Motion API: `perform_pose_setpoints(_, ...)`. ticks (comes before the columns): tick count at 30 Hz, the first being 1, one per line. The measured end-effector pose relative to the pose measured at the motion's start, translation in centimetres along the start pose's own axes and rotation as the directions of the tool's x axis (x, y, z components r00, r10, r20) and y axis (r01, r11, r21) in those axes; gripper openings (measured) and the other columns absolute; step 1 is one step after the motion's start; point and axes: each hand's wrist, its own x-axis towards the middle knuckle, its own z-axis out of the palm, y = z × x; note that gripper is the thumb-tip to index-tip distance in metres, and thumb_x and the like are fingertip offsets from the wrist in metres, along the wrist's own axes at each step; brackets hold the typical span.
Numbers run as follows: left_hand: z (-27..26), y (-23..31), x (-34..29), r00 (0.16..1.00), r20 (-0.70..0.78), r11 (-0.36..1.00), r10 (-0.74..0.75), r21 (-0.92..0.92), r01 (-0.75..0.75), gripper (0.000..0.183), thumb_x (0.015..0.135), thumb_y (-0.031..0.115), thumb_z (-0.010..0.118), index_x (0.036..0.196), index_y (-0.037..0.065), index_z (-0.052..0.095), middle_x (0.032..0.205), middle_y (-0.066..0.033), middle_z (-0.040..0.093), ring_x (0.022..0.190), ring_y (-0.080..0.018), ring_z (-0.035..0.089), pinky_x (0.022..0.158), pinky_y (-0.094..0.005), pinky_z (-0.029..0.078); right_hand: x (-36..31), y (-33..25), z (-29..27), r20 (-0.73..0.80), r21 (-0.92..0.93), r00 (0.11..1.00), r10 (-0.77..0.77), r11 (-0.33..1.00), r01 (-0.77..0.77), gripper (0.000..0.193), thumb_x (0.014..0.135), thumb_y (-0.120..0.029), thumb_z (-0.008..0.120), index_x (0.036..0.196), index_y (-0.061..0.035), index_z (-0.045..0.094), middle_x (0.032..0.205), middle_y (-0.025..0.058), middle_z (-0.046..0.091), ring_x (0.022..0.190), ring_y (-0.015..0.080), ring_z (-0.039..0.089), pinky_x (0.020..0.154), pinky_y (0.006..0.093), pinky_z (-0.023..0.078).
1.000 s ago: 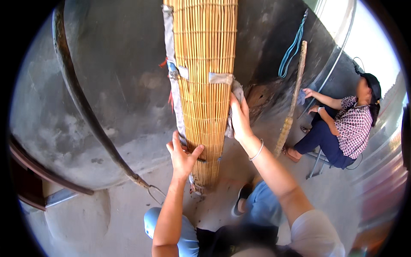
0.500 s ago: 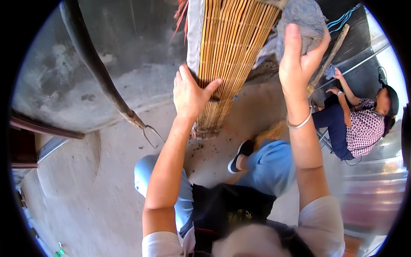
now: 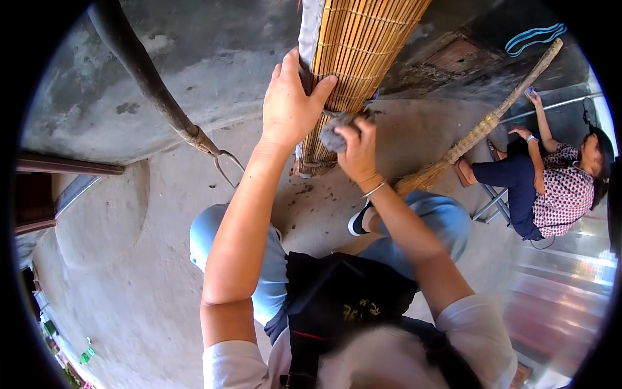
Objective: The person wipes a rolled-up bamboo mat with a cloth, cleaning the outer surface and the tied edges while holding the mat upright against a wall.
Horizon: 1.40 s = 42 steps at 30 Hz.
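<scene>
A rolled bamboo blind [image 3: 369, 42] with a pale cloth edging stands upright before me, its lower end near the floor. My left hand [image 3: 288, 107] grips the blind by its left edge, the thumb across the slats and the fingers round the side. In my right hand [image 3: 358, 155] is a bunched grey cloth [image 3: 334, 134], held against the slats low on the blind. The fingers are curled round the cloth and hide part of it.
A fork with a dark wooden handle [image 3: 155, 87] leans at the left. To the right, a straw broom [image 3: 476, 136] rests slantwise near a seated person [image 3: 560, 194], who sits on a metal-legged folding stool [image 3: 494, 204]. A blue cord loop [image 3: 534, 35] hangs on the dark wall.
My right hand has brought the grey cloth from the upper right of the blind down and inward to its lower part. My left hand sits slightly higher in view, still on the edge.
</scene>
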Motion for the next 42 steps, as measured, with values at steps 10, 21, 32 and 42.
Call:
perform_pose_setpoints(10, 0.7, 0.2, -0.3, 0.999, 0.005, 0.999, -0.039, 0.01, 0.039, 0.07, 0.081, 0.036, 0.072, 0.133, 0.0, 0.042, 0.111, -0.0206, 0.059, 0.103, -0.0374, 0.058, 0.088, -0.0446, 0.046, -13.1, 3.1, 0.3, 0.482, 0.064, 0.701, 0.525, 0.777, -0.626, 0.044, 0.074, 0.003, 0.064, 0.115, -0.0078, 0.053, 0.119, 0.0221, 0.049, 0.111, 0.0425, 0.049, 0.093, 0.0444, 0.044)
perform_pose_setpoints(21, -0.9, 1.3, -0.2, 0.993, -0.037, 0.993, 0.109, -0.033, -0.11, 0.04, 0.086, 0.021, 0.067, 0.113, -0.002, 0.05, 0.102, -0.021, 0.063, 0.097, -0.0348, 0.062, 0.082, -0.041, 0.048, 1.2, -0.1, -1.3, 0.019, 0.583, 0.773, 0.635, 0.621, -0.524, 0.058, 0.084, -0.012, 0.067, 0.132, -0.0003, 0.037, 0.12, 0.0185, 0.042, 0.113, 0.0302, 0.044, 0.101, 0.0417, 0.035)
perform_pose_setpoints(32, -1.6, 0.6, 1.0, 0.989, 0.101, 0.991, 0.105, -0.088, -0.096, 0.047, 0.088, 0.026, 0.07, 0.117, -0.005, 0.048, 0.107, -0.0209, 0.065, 0.099, -0.0299, 0.064, 0.084, -0.0385, 0.05, -7.6, 2.6, 5.1, 0.026, 0.219, 0.772, 0.635, 0.75, -0.624, 0.058, 0.077, 0.0, 0.054, 0.132, 0.0057, 0.034, 0.123, 0.0264, 0.041, 0.116, 0.0432, 0.042, 0.104, 0.0446, 0.032)
perform_pose_setpoints(42, -0.9, 0.8, 0.8, 0.991, 0.118, 0.989, 0.07, -0.135, -0.054, 0.051, 0.089, 0.029, 0.069, 0.119, -0.004, 0.044, 0.106, -0.0185, 0.065, 0.096, -0.0249, 0.065, 0.081, -0.0348, 0.053, -17.9, 4.5, 4.4, 0.486, 0.058, 0.247, 0.838, 0.251, -0.966, 0.056, 0.074, -0.011, 0.072, 0.122, 0.0038, 0.048, 0.115, 0.021, 0.061, 0.104, 0.0305, 0.06, 0.092, 0.0378, 0.045)
